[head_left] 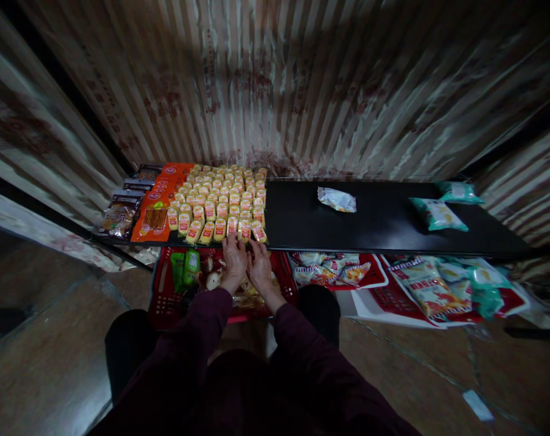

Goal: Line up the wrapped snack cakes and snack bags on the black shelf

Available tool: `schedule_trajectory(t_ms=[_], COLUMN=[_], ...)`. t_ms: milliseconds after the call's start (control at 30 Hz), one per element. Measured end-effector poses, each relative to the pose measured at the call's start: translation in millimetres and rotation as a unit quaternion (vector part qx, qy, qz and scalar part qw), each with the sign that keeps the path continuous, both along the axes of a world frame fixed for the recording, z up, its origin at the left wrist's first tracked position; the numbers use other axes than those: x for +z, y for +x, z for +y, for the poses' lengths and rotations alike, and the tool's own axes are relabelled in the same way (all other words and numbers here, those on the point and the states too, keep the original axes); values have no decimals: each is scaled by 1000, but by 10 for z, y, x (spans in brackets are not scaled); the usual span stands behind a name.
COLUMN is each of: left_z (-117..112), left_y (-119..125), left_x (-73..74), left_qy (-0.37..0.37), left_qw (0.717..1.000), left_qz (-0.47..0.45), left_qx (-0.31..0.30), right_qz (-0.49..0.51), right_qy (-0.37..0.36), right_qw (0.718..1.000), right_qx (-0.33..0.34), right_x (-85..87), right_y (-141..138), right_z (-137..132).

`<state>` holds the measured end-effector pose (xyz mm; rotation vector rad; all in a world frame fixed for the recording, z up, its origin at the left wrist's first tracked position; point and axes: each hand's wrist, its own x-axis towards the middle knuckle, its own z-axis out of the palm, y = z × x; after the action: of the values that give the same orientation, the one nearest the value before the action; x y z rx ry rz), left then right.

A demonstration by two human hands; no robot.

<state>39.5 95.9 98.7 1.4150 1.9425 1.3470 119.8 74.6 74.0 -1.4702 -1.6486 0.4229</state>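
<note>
Close together, grip unclear, the left hand (235, 259) and right hand (259, 265) touch wrapped cakes (221, 211) (probably light, squashable, best side-pinched) along the front of the black shelf (293, 225).

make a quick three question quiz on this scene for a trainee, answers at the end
1. What colour is the packaging directly left of the small yellow packs?

2. True or false: the left hand and right hand are beside the green bags.

3. How many green bags lie on the black shelf? A) one B) two C) four

Key: 1. Orange. 2. False; they are by the yellow packs' front row. 3. B.
</note>
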Motion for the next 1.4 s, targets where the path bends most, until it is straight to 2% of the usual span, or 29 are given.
schedule_trajectory(t_ms=[333, 533, 833, 1000, 1200, 1400], left_z=[-48, -30, 8, 6, 14, 53], left_y=[-7, -2, 24, 23, 41, 18], left_x=[50, -12, -90, -87, -35, -44], left_qy=[-28, -31, -21, -28, -32, -35], left_qw=[998, 998, 999, 999, 997, 997], left_qz=[35, 44, 32, 27, 43, 36], left_qx=[-33, -34, -28, -34, -50, -56], right_qz=[-12, -29, -74, -104, -120, -116], right_qy=[-2, 18, 70, 61, 34, 22], right_qw=[1000, 999, 994, 992, 989, 990], right_qx=[25, 39, -47, -38, -74, -71], right_x=[-28, -28, 216, 200, 202, 160], right_y=[23, 81, 221, 216, 222, 222], right_z=[-1, -38, 80, 174, 206, 296])
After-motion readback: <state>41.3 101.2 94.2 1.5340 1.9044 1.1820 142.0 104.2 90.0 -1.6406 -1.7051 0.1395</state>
